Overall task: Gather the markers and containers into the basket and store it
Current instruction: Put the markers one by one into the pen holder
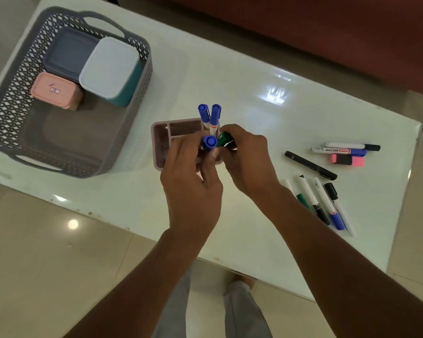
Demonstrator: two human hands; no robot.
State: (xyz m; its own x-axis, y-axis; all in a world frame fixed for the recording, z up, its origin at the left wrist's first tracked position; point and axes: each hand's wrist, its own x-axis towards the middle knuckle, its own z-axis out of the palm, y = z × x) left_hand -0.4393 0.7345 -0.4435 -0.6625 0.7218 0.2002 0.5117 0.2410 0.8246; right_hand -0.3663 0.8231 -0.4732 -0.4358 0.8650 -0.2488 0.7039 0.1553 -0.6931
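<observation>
A pink divided organizer (160,140) stands on the white table (230,81), with two blue-capped markers (209,115) upright in it. My left hand (193,181) grips a blue-capped marker (210,142) over the organizer. My right hand (247,162) holds a green marker (224,139) beside it. A grey lattice basket (15,98) at the left holds a grey container (69,52), a white-lidded teal container (110,69) and a pink container (55,90). Loose markers lie at the right: a black one (310,165), a small group (347,148) and several more (322,203).
A pink highlighter (348,161) lies by the group of markers at the right. The table's near edge runs diagonally across the view, with tiled floor (47,252) below it. My legs (230,313) stand close to the table. A dark red surface (327,32) lies beyond the far edge.
</observation>
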